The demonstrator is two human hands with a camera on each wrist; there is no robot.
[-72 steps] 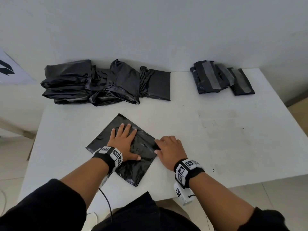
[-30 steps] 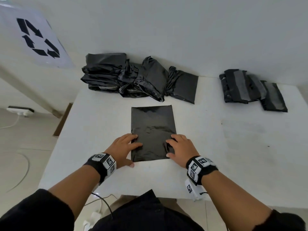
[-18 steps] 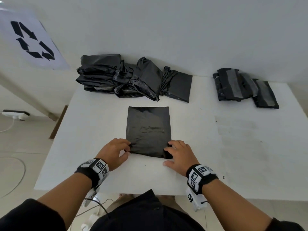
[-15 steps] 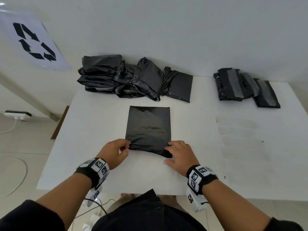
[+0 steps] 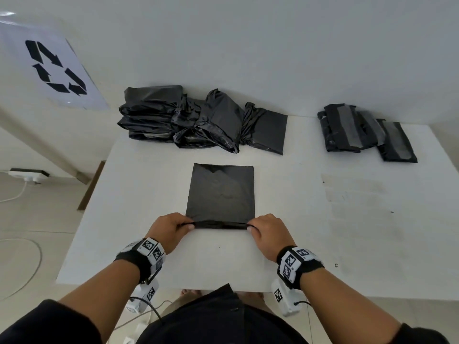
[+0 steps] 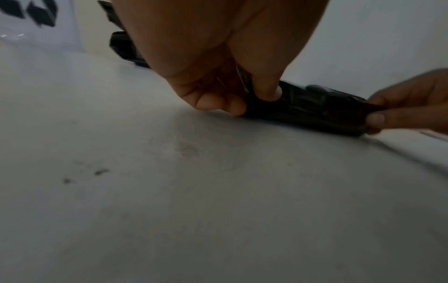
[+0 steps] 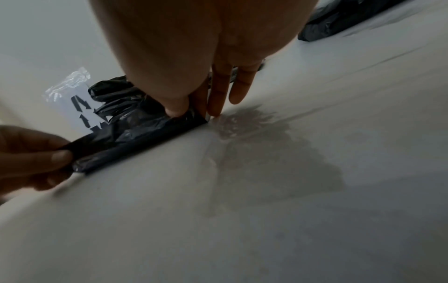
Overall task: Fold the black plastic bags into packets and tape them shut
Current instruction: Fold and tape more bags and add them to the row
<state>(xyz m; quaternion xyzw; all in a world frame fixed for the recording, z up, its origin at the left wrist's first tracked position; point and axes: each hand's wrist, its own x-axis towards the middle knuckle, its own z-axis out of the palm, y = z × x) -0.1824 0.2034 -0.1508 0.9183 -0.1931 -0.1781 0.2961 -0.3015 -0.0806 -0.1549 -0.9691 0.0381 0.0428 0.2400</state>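
A flat black plastic bag (image 5: 221, 194) lies at the centre of a white desk (image 5: 323, 232), its long sides running toward twelve o'clock. The left hand (image 5: 169, 229) pinches its near left corner and the right hand (image 5: 269, 232) its near right corner; each grip is clamped on the near edge, which is turned up into a narrow roll. The film looks thin, light, limp and slick, so it would likely slip or spring open unless held at both corners and pressed flat. At eleven o'clock sits a heap of unfolded bags (image 5: 198, 120); at one o'clock, taped packets (image 5: 365, 132). A wall sheet (image 5: 54, 68) at ten o'clock shows a recycling-arrows symbol; no readable writing or brand appears.
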